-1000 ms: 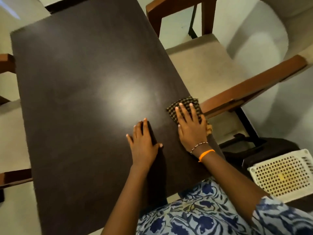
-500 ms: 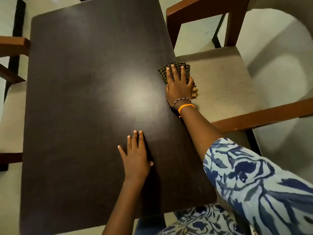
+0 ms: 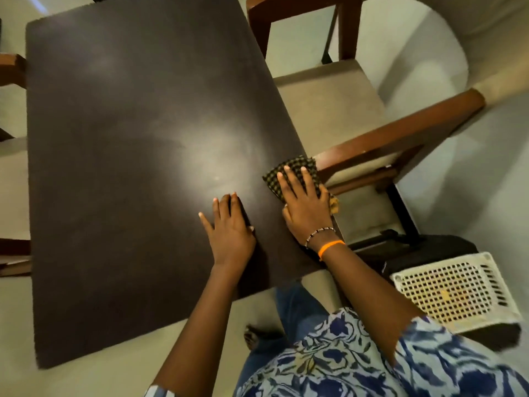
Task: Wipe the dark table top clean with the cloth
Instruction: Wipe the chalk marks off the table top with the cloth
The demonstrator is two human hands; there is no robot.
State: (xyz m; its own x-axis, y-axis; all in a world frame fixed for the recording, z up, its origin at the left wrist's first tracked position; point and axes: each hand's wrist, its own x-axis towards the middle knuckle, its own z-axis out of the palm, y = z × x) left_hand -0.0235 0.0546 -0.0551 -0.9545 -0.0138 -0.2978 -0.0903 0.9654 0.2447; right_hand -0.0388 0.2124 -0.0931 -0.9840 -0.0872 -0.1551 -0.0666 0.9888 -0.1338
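The dark table top [image 3: 120, 167] fills the left and middle of the head view, with a pale glare patch near its centre. A folded dark checked cloth [image 3: 297, 167] lies at the table's right edge, a yellowish corner hanging over the side. My right hand [image 3: 305, 207] presses flat on the cloth, fingers spread, covering its near half. My left hand [image 3: 232, 227] rests flat and empty on the table just left of it, fingers pointing away from me.
A wooden armchair [image 3: 400, 133] with a beige seat stands tight against the table's right side. A white perforated basket [image 3: 455, 290] on a black object sits on the floor at the right. Brown chair arms [image 3: 11, 67] poke in at the left edge.
My right hand slid the cloth along the right edge away from me, then back toward me to the spot beside my left hand. The left hand stayed planted.
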